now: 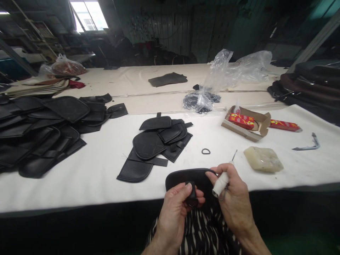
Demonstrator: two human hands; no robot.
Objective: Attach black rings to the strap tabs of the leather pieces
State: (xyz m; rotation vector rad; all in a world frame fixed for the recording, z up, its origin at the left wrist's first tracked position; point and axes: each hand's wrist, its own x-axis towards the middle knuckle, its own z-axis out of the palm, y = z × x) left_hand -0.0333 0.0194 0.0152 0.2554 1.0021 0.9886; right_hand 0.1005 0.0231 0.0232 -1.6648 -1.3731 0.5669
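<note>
My left hand [174, 216] pinches a small black leather tab [191, 194] against the edge of a curved black leather piece [188, 179]. My right hand [235, 200] grips an awl [221, 184] with a white wrapped handle, its thin steel tip pointing up and away. The fingers of that hand also rest on the leather piece's right edge. A black D-ring [205, 151] lies on the white table [87, 187] beyond both hands. A pale lump of wax [262, 159] sits nearest my right hand.
Black leather pieces lie stacked mid-table [151, 140] and heaped at left [39, 131]. Further off are an open cardboard box [245, 122] with red packets, a metal tool [308, 143], a clear plastic bag [203, 101] and dark rolled material [300, 86].
</note>
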